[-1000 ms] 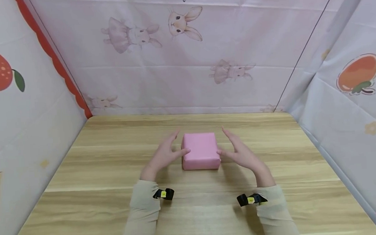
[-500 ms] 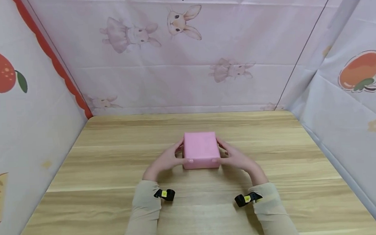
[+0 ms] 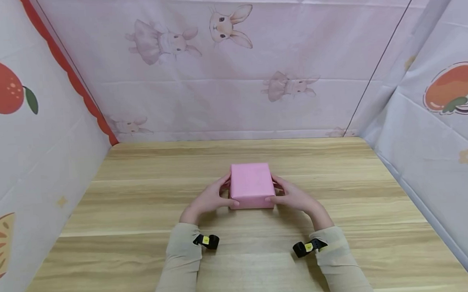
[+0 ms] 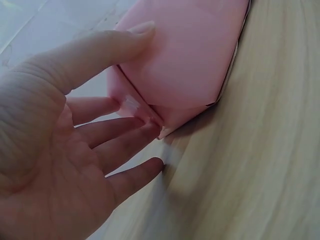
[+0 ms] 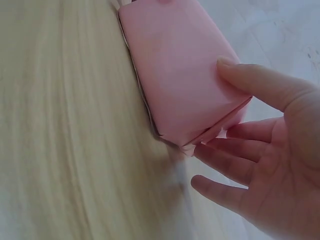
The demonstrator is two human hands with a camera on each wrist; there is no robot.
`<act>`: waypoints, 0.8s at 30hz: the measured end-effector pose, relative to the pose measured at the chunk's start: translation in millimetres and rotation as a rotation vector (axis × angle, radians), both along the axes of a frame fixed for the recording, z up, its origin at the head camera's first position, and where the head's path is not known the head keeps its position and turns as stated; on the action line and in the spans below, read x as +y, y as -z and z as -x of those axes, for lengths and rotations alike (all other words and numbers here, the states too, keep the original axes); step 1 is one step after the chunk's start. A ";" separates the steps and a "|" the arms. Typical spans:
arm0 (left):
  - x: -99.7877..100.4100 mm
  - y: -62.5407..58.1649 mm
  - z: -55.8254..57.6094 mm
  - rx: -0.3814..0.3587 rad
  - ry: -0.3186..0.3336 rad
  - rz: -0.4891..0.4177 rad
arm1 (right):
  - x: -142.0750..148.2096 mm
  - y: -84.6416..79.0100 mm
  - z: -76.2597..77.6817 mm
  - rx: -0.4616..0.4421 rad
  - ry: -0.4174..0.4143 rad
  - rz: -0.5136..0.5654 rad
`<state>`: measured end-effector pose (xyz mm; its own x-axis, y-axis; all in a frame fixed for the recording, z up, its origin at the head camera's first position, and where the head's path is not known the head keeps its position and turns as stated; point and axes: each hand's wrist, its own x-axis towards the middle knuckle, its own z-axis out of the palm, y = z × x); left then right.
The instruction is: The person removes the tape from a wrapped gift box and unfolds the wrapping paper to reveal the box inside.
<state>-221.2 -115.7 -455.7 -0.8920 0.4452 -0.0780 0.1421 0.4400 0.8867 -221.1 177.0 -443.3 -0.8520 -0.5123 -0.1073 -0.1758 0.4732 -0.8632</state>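
Observation:
A box wrapped in pink paper (image 3: 252, 180) sits on the wooden table, towards its far side. My left hand (image 3: 208, 200) grips its left end, thumb on the near face and fingers along the side. At the opposite end my right hand (image 3: 297, 197) holds it the same way. In the left wrist view, folded paper shows on the end of the pink box (image 4: 185, 55), with fingertips at the fold and the little finger apart from it. The right wrist view shows the box (image 5: 175, 70) with the right thumb (image 5: 255, 82) pressed on its face.
The wooden table (image 3: 239, 259) runs up to a pink rabbit-print cloth (image 3: 216, 103) at the back. Fruit-print cloths hang along the left (image 3: 41, 141) and right (image 3: 425, 124) sides. A black strap device (image 3: 207, 241) is on each sleeved wrist.
Both hands have closed in from beside the box and now grip its ends, with the thumbs lower on the near face. The box stays in about the same place.

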 end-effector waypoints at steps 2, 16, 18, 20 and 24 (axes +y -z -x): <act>0.3 1.1 0.7 0.004 -0.002 -0.010 | 0.1 0.1 -0.2 -0.010 0.007 0.010; 1.5 -5.5 -0.1 -0.031 -0.136 -0.173 | -9.4 -11.3 -3.1 0.103 0.252 0.009; 3.1 -7.7 -1.0 -0.029 -0.131 -0.171 | -11.7 -13.4 -3.1 0.138 0.312 0.000; 5.1 -10.2 -1.8 -0.005 -0.114 -0.155 | -13.6 -15.0 -3.3 0.151 0.379 -0.008; 9.4 -14.2 -2.2 0.060 -0.081 -0.108 | -16.7 -17.2 -3.6 0.158 0.498 0.012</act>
